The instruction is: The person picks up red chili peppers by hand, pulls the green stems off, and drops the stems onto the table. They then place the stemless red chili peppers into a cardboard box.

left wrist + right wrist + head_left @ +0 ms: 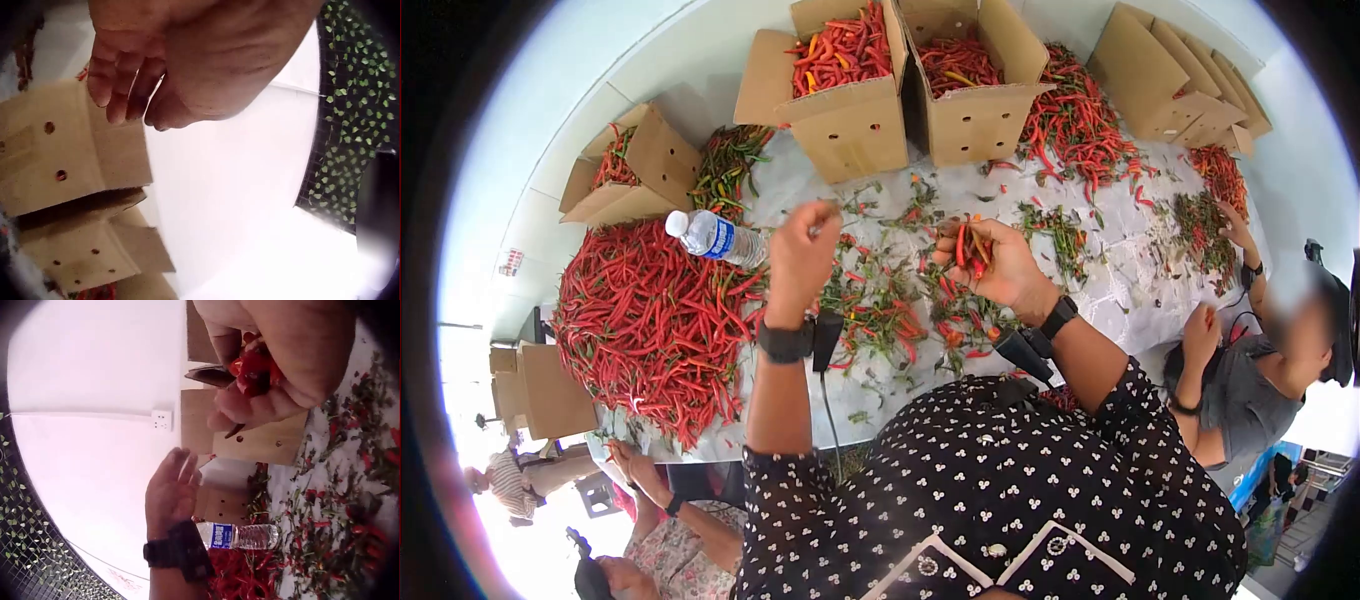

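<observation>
My right hand (pixel 998 262) holds a small bunch of red chili peppers (pixel 972 250) above the table, its fingers curled round them. From the right wrist view the red peppers (pixel 253 370) show between thumb and fingers, with one dark tip poking out below. My left hand (pixel 803 255) is raised to the left of it, fingers loosely bent, with nothing seen in them; the left wrist view shows the same hand (pixel 187 69) from the palm side. Near the left hand, a water bottle with a blue label (pixel 718 238) lies on a large heap of red chilies (pixel 665 320).
Green stems and scattered chilies (pixel 880 310) lie on the white-covered table (pixel 785 205). Cardboard boxes of chilies (pixel 850 135) stand along the back, with another box (pixel 650 165) at left. More chilies (pixel 1080 120) are piled at back right. Other people work at right and lower left.
</observation>
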The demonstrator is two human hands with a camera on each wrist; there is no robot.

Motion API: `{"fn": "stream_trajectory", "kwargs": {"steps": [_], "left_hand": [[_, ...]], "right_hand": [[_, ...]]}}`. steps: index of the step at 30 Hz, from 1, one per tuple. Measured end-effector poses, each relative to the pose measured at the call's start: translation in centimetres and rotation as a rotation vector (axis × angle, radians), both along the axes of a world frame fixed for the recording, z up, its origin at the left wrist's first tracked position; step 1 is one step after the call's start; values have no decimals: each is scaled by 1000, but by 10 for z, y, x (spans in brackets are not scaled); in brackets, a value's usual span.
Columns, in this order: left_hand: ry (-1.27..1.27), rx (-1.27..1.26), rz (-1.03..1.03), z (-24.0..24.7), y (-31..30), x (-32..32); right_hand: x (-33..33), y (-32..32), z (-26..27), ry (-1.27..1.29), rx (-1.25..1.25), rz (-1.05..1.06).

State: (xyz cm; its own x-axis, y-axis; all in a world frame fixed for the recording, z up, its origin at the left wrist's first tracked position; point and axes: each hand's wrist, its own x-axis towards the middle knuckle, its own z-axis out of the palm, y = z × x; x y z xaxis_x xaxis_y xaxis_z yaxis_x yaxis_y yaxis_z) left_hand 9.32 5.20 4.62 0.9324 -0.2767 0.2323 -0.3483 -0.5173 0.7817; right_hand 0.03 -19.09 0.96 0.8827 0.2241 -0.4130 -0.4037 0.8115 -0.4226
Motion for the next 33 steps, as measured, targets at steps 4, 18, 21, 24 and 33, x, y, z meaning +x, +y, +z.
{"fn": "stream_trajectory", "kwargs": {"steps": [4,18,21,24,33], "left_hand": [[124,36,-63,-32,24,-53],[-76,305,-290,-75,1,-115],[-109,356,-254,-98,18,-107],[-53,434,-207,-100,36,-103],[-89,459,-16,-96,58,-98]], "right_hand": [[-7,8,-10,37,34,74],[-36,-12,-18,46,79,9],[-51,-28,-20,14,20,9],[-73,-48,-35,85,-16,-54],[-161,-91,-46,207,-366,-89]]}}
